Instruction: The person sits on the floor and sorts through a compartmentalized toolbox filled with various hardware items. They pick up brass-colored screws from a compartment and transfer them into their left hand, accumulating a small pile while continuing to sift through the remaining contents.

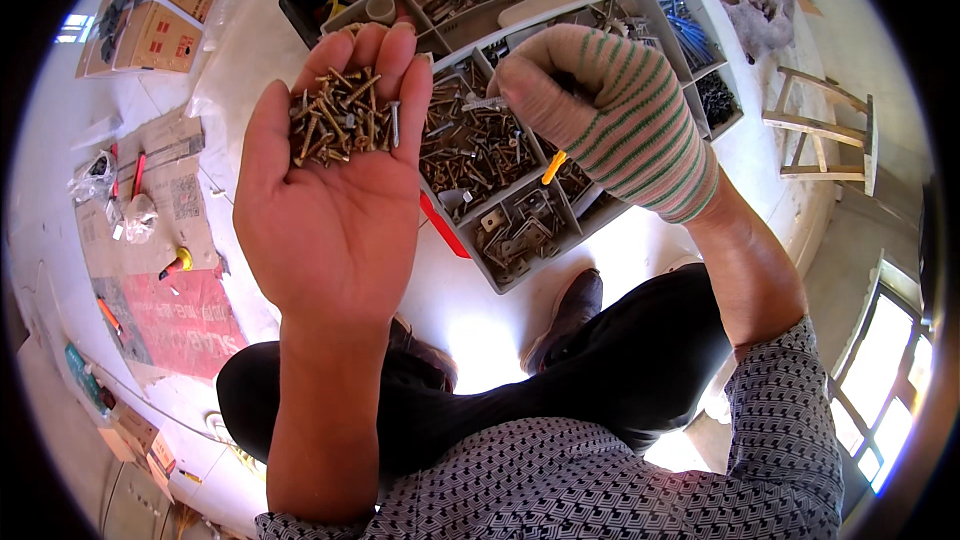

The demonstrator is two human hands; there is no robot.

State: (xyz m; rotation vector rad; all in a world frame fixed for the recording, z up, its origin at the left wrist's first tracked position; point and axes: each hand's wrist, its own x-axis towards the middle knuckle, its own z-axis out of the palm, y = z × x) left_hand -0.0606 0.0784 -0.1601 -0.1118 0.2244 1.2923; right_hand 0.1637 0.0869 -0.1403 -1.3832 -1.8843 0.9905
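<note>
My left hand (335, 205) is bare, palm up, with its fingers cupped around a pile of brass-coloured screws (335, 125). A silver screw (394, 125) lies at the edge of that pile. My right hand (615, 115), in a white glove with green stripes, is closed in a pinch above the grey compartment box (505, 275). What looks like a silver screw (484, 103) sticks out from its fingertips. Below, a compartment full of loose brass screws (480, 155) shows between my hands, partly hidden by them.
Metal brackets (520, 235) fill the near compartment, blue wall plugs (685, 28) the far right one. A wooden stool (822, 130) stands at right, a cardboard box (155, 15) at far left. Flattened cardboard (150, 205) on the floor bears a yellow-and-black tool (177, 262).
</note>
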